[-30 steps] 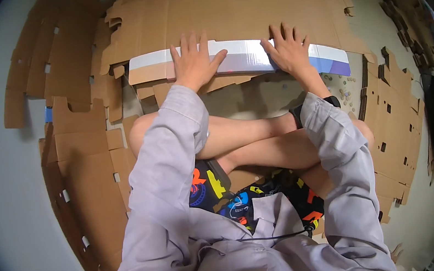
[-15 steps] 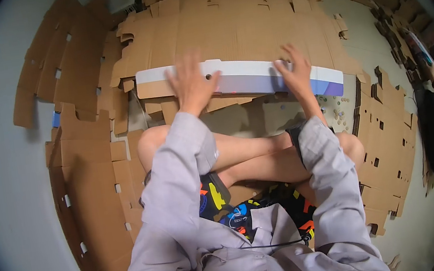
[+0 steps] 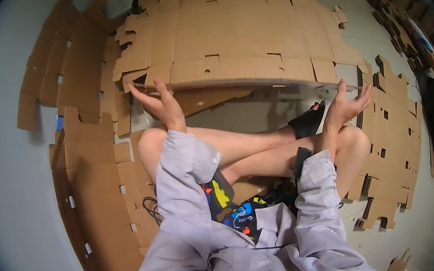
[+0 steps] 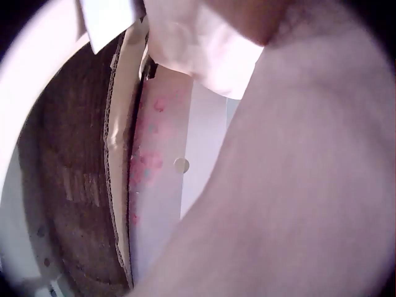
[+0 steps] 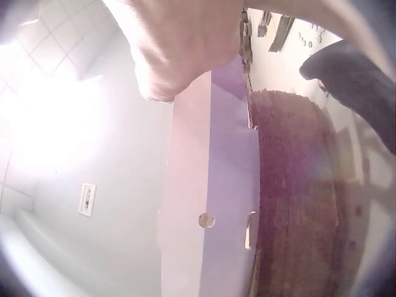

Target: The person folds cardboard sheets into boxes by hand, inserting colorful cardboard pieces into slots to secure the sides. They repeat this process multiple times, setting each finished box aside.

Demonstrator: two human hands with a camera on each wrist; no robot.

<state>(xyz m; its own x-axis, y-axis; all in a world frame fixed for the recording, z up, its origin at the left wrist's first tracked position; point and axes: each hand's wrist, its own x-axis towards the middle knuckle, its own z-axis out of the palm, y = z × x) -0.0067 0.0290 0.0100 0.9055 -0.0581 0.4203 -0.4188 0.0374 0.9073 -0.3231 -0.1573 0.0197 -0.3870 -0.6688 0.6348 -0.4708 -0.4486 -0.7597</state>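
In the head view a large flattened cardboard sheet [image 3: 235,27] lies before me, plain brown side up, its near edge raised. My left hand [image 3: 164,108] holds that edge near its left end, palm turned up and thumb at the rim. At the right end my right hand [image 3: 347,107] holds the corner, thumb upward and fingers bent beneath. Both wrist views show the sheet's printed flap [image 5: 185,154], with pale and purple bands and a round hole. The left fingertips are partly hidden behind the cardboard.
Beneath the flap is a thick stack of cardboard [image 5: 297,185] with layered edges. More folded cardboard [image 3: 90,164] lies along the left, and a cut-out pile [image 3: 388,128] sits to the right. My crossed legs [image 3: 239,138] are just in front of the sheet.
Both hands have moved from pressing on the printed strip outward to its two ends. The strip has been turned over toward me, so its brown side now faces up.
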